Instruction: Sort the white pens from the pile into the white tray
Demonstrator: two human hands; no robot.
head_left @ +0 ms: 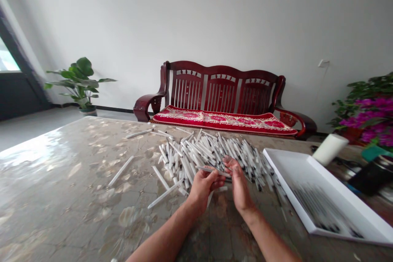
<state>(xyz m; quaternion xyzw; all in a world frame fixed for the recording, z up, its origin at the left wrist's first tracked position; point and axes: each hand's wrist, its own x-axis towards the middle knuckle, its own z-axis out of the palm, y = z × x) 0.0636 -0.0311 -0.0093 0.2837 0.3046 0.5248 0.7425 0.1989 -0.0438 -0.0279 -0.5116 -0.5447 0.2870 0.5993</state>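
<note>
A slim, pale pen (218, 171) lies crosswise between my two hands, just above the table. My left hand (203, 189) pinches its left part between thumb and fingers. The right end of the pen meets the curled fingers of my right hand (240, 186), whose fingertips are partly hidden. Right behind both hands spreads a heap of white pens (196, 153), some showing black ends. A few loose pens lie left of the heap, among them one single pen (120, 171) farther out.
To the right, a white shallow box (310, 172) holds a row of thin, dark-tipped pens (322, 204). Beyond it are a white roll (330, 149), a dark cylindrical object (371, 174) and purple flowers (373, 120). A wooden bench (221, 90) stands behind the patterned table (76, 213).
</note>
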